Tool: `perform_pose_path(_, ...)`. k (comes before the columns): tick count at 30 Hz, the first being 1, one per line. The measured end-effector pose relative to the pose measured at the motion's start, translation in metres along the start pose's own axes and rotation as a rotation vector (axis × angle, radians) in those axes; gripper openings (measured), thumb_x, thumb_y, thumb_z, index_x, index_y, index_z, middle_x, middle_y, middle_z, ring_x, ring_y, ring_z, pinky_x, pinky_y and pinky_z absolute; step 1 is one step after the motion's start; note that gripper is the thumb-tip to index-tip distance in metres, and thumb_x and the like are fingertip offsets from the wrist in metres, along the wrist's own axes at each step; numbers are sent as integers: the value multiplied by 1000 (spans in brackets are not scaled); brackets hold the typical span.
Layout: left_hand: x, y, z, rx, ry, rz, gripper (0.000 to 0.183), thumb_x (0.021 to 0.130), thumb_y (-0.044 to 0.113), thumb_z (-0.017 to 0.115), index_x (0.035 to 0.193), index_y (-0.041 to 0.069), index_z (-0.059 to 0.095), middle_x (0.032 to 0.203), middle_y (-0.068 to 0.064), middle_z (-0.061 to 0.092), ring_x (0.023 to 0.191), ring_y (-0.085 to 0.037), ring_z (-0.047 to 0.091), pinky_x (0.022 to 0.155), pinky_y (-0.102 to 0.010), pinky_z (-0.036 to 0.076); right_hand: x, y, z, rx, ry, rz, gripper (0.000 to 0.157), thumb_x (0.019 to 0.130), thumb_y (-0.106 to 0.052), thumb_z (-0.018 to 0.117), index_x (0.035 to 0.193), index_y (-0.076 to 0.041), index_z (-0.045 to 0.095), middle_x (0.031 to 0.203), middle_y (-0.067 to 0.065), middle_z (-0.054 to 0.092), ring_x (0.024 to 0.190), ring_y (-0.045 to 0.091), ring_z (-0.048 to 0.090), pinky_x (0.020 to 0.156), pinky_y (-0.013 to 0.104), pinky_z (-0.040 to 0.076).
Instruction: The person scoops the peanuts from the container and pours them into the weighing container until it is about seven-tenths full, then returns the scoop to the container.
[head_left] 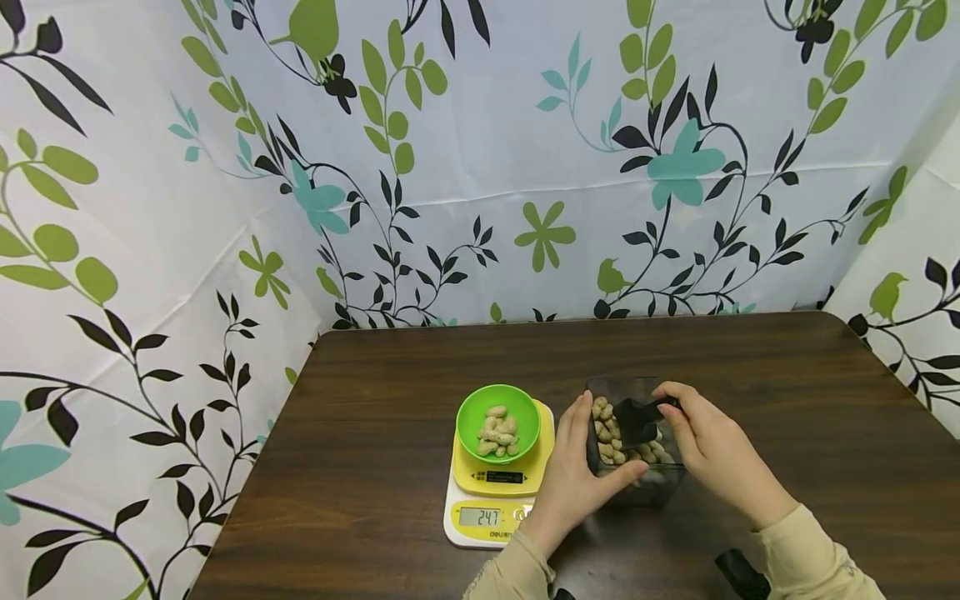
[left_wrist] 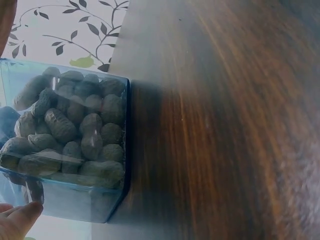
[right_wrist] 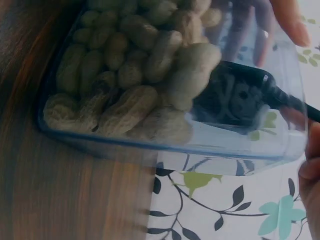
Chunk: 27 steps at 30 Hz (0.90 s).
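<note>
A clear plastic box (head_left: 654, 493) filled partly with unshelled peanuts (head_left: 606, 435) stands on the table. My left hand (head_left: 572, 483) holds the box, fingers along its left side and thumb at the front rim. My right hand (head_left: 712, 446) pinches the handle of a black scoop (head_left: 636, 422), whose blade is down inside the box. Through the wall in the right wrist view, the scoop (right_wrist: 232, 97) lies beside the peanuts (right_wrist: 131, 60). To the left, a green bowl (head_left: 467, 417) with several peanuts (head_left: 498, 432) sits on a yellow-and-white kitchen scale (head_left: 467, 477) whose display appears to read 24.7.
The dark brown wooden table (head_left: 360, 467) runs back to a white curtain (head_left: 480, 250) with a leaf and flower print. A black object (head_left: 742, 575) shows by the right sleeve at the front edge of the view.
</note>
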<state>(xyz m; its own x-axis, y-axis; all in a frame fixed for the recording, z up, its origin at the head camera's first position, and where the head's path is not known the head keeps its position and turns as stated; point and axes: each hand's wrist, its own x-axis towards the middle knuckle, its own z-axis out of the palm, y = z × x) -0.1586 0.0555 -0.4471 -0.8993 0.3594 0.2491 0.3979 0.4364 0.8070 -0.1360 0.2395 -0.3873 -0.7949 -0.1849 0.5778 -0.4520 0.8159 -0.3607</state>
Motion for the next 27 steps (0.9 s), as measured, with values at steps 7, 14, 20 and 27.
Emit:
perform_pose_path(7, -2, 1, -1, -19, -21, -31, 95, 79, 56, 66, 151, 28, 10, 154, 1, 22, 138, -22, 32, 101, -48, 42, -6, -3, 2, 110, -17, 119, 17, 93, -10, 56, 109, -10, 52, 67, -8, 47, 46, -4, 27, 42, 18, 29)
perform_pose_path(14, 0, 0, -2, -19, -23, -32, 95, 79, 56, 66, 151, 30, 8, 155, 1, 20, 139, -22, 31, 101, -49, 41, -8, -5, 2, 171, -31, 213, 16, 94, -15, 56, 109, -11, 54, 66, -6, 51, 46, -2, 34, 42, 21, 31)
perform_pose_path(20, 1, -2, -2, -27, -24, -31, 94, 79, 56, 65, 150, 33, 8, 154, 4, 20, 140, -20, 30, 102, -49, 40, -11, 3, 3, 189, -124, 208, 20, 100, -13, 43, 118, -9, 49, 87, 5, 63, 70, -1, 55, 52, 23, 39)
perform_pose_path(27, 0, -2, -1, -21, -15, -11, 93, 79, 56, 66, 150, 31, 11, 154, 5, 20, 140, -19, 30, 102, -48, 41, -11, 5, 8, 180, -106, 174, 21, 100, -11, 42, 119, -6, 49, 88, 6, 62, 76, 0, 55, 56, 24, 44)
